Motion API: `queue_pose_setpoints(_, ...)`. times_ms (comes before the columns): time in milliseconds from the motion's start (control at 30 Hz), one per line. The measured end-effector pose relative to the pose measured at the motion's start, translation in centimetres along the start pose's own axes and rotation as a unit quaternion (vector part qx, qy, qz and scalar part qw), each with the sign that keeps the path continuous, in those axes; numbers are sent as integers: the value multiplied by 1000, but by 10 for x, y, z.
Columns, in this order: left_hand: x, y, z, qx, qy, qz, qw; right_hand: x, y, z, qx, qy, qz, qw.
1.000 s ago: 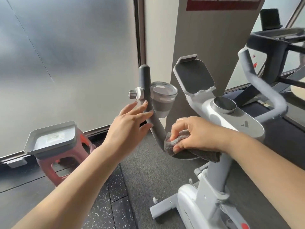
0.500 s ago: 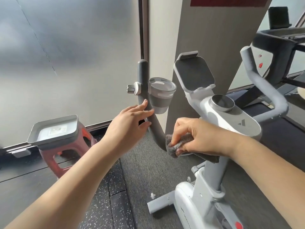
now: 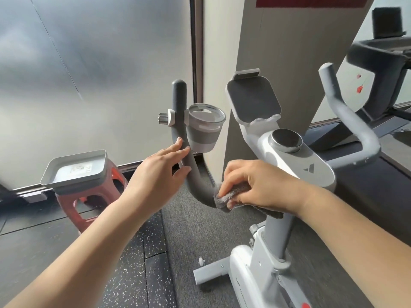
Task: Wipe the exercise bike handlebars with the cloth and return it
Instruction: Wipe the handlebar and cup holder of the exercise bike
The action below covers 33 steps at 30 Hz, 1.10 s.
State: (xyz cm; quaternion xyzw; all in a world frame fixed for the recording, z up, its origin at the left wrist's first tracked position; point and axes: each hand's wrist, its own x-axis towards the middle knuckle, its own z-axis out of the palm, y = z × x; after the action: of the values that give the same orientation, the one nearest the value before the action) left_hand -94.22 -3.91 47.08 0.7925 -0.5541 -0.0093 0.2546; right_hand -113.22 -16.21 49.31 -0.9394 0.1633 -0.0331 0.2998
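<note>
A white exercise bike [image 3: 295,161] stands in front of me with dark grey curved handlebars. My right hand [image 3: 251,185] presses a grey fluffy cloth [image 3: 224,200] against the low bend of the left handlebar [image 3: 193,174]. My left hand [image 3: 160,176] rests open on that bar just above the bend, fingers spread below the cup holder [image 3: 205,127]. The right handlebar [image 3: 347,114] rises untouched at the right. Part of the cloth is hidden under my right hand.
A grey tray [image 3: 75,170] sits on a red plastic stool [image 3: 89,203] at the left by the frosted glass wall. A beige pillar [image 3: 289,52] stands behind the bike. Another dark exercise machine [image 3: 382,63] is at the far right. The floor is dark speckled rubber and grey mat.
My right hand has slid the cloth slightly along the bend of the left handlebar. My left hand has settled against the bar. The view shifted a little.
</note>
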Motion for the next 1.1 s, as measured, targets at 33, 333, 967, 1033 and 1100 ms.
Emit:
queue_pose_setpoints(33, -2, 3, 0, -2, 3, -4, 1000, -5, 6, -4, 4, 8, 8, 1000)
queue_pose_setpoints(333, -26, 36, 2, 47, -57, -19, 997, -4, 6, 13, -50, 82, -40, 995)
queue_pose_setpoints(967, -22, 44, 4, 14, -40, -81, 996, -46, 56, -31, -150, 107, 58, 981)
queue_pose_setpoints(1033, -22, 44, 5, 13, -37, -79, 996, -54, 66, -41, -156, 112, 92, 977)
queue_pose_setpoints(1100, -22, 45, 5, 11, -37, -80, 996, -53, 66, -40, -159, 118, 99, 975)
